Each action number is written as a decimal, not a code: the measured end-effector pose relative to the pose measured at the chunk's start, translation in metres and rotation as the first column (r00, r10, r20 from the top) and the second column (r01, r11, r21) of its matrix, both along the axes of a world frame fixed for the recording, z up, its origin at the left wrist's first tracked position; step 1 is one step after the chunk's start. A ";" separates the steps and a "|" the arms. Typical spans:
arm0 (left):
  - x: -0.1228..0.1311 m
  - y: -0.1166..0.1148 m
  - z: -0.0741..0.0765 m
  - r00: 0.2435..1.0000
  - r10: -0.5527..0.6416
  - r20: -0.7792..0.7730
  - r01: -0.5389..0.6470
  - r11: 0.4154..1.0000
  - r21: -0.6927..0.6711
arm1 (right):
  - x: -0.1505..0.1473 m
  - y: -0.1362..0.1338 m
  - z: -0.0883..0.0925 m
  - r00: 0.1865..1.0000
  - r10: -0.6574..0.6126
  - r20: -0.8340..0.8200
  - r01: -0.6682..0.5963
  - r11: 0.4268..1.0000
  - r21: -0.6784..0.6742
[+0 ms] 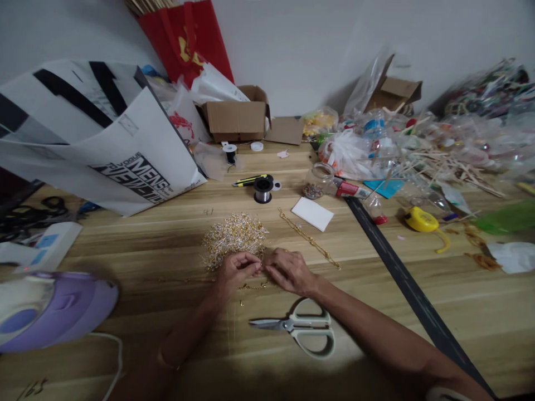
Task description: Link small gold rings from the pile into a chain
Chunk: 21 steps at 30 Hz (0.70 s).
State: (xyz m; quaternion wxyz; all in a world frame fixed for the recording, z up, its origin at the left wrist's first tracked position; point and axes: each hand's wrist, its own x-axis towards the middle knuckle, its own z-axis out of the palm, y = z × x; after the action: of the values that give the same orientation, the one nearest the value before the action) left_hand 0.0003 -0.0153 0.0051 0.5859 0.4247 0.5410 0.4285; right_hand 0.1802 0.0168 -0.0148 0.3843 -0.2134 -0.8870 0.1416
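Observation:
My left hand (238, 270) is closed in a pinch, its fingertips meeting those of my right hand (291, 272), also closed with bent fingers. What they pinch between them is too small to make out. Just below the fingertips a thin gold chain (253, 287) with small beads lies on the wooden table (200, 345). A fluffy pile of gold and clear beaded sprigs (234, 236) touches the far side of my left hand. Another gold chain (311, 240) lies stretched out beyond my right hand. Scissors with pale handles (292, 324) rest partly open, nearer to me.
A wire spool (263, 190), a cutter knife (246, 181), a jar of beads (317, 181) and a white paper (312, 213) stand or lie beyond. A black strip (388, 262) and a yellow tape measure (421, 219) lie right; a purple appliance (79, 306) and white bag (104, 156) left.

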 end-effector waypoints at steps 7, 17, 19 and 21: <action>0.000 -0.001 0.002 1.000 -0.021 -0.012 0.021 1.000 -0.001 | 0.000 0.001 -0.001 1.000 -0.007 0.008 0.007 1.000 -0.010; 0.001 -0.001 0.003 0.998 -0.052 -0.030 0.053 0.998 0.028 | 0.000 0.001 -0.003 1.000 0.002 0.029 -0.001 1.000 -0.031; 0.001 -0.002 0.002 0.998 -0.053 -0.041 0.054 0.998 0.033 | 0.000 0.001 -0.002 0.999 0.003 0.037 -0.002 0.999 -0.034; 0.001 -0.002 0.001 0.997 -0.048 -0.055 0.051 0.997 0.050 | 0.000 0.001 -0.002 0.999 0.004 0.043 -0.003 0.999 -0.033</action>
State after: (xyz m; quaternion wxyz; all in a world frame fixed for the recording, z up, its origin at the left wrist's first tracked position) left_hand 0.0016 -0.0172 0.0057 0.5706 0.4643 0.5345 0.4161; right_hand 0.1800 0.0179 -0.0167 0.3612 -0.2211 -0.8931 0.1520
